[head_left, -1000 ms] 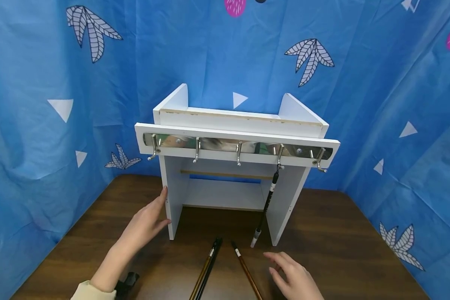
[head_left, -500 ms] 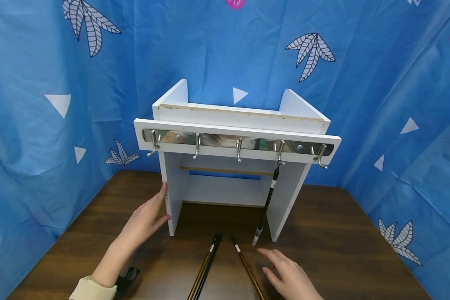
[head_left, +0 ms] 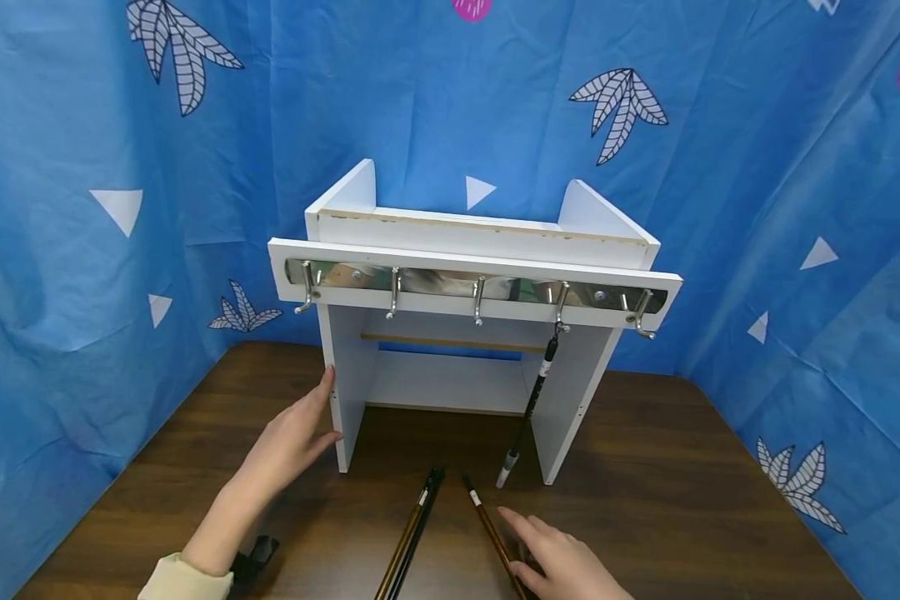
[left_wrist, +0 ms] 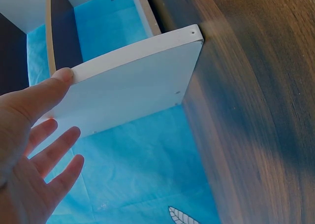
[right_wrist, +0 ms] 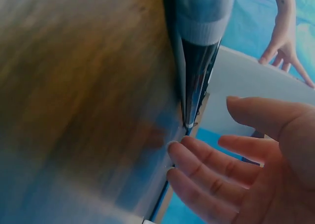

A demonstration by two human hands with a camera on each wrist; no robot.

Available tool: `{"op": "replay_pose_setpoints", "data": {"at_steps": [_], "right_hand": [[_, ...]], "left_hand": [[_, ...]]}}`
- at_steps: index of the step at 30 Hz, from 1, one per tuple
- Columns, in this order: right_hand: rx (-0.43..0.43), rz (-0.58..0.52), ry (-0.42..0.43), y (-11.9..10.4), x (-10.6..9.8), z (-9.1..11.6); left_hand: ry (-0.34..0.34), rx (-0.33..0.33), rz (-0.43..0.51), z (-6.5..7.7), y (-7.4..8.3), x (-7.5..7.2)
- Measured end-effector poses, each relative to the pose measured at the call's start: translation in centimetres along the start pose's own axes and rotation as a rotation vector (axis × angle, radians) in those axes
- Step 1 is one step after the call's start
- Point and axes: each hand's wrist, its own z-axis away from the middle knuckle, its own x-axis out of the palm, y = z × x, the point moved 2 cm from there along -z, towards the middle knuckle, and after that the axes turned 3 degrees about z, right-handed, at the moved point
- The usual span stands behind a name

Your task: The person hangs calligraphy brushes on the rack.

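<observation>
A white wooden shelf carries a rail with several metal hooks. From one hook, right of the middle, a dark calligraphy brush hangs by its loop, capped tip down. My left hand rests against the left side panel; the thumb touches its front edge and the other fingers are spread outside. Low at the right, my right hand hovers beside a brown brush lying on the table, fingers loosely bent and holding nothing. A brush's capped end looms beside that hand in the right wrist view.
Left of the brown brush, more brushes lie close together on the dark wooden table. A small black object is by my left forearm. A blue patterned curtain surrounds the back and sides.
My right hand has moved left, up to the brown brush. The hanging brush sways slightly, its tip now further left. My left hand stays on the side panel.
</observation>
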Motion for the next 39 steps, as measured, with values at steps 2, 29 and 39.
{"op": "replay_pose_setpoints", "data": {"at_steps": [2,29,39], "right_hand": [[0.007,0.007,-0.03,-0.2,0.1,-0.1],[0.039,0.073,-0.103,-0.9,0.6,-1.1],[0.017,0.083,-0.133,-1.2,0.8,-1.2]], "left_hand": [[0.001,0.002,0.0,0.0,0.0,0.0],[0.016,0.016,0.001,0.2,0.0,0.1],[0.011,0.008,-0.001,0.1,-0.1,0.0]]}}
